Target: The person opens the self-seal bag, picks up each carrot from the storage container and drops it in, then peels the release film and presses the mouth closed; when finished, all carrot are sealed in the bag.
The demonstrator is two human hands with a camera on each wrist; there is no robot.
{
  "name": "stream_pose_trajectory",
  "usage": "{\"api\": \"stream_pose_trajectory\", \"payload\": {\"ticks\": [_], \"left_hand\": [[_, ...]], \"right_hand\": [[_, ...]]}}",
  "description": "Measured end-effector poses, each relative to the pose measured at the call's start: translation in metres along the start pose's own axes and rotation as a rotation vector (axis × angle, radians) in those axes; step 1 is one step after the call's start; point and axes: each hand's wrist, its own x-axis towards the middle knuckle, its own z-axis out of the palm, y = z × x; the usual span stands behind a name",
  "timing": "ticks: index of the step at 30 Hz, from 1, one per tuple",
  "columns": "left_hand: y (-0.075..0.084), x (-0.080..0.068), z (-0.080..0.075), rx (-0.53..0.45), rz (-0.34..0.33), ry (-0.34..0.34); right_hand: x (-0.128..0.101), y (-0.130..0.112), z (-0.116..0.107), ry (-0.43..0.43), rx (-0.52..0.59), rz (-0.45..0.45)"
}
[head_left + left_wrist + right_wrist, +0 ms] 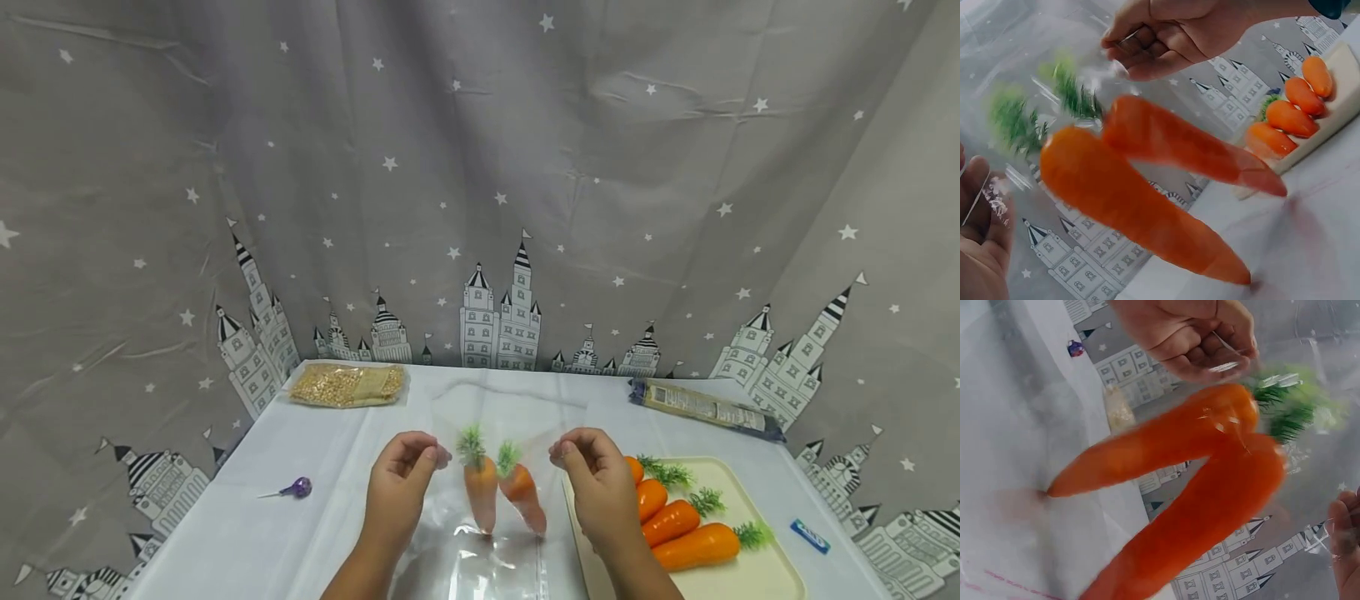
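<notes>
A: Grip status?
B: Left hand (399, 492) pinches one side of the clear bag (497, 575). Right hand (602, 487) pinches the opposite side. I've got it spread between both.
A: Contents?
B: Two carrots (480, 492), side by side, green tops up around finger level, tips down. Wrist views show them overlapping near the tops; can't tell if they touch.
A: Other stock?
B: Four carrots (670, 523) in a row on the cream tray (761, 575), to my right. My right hand and forearm block part of it.
A: Rest of the tabletop (300, 433)?
B: Lollipop (300, 487) on my left, grain pack (348, 385) far left, long dark-ended pack (708, 408) far right, small blue pack (810, 536) just right of the tray.
A: Behind that?
B: Grey curtain (480, 167), printed stars and castles.
</notes>
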Motion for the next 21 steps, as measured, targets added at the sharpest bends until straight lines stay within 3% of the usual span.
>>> {"api": "stream_pose_trajectory", "payload": {"ticks": [6, 13, 21], "left_hand": [[-0.001, 0.005, 0.005, 0.03, 0.054, -0.045], [0.011, 0.023, 0.012, 0.142, 0.089, -0.061], [0.018, 0.048, 0.031, 0.122, -0.001, -0.088]], "right_hand": [[-0.001, 0.002, -0.002, -0.02, 0.01, 0.032], [-0.002, 0.005, -0.003, -0.046, 0.04, 0.016], [-0.003, 0.008, -0.006, -0.093, 0.041, -0.022]]}}
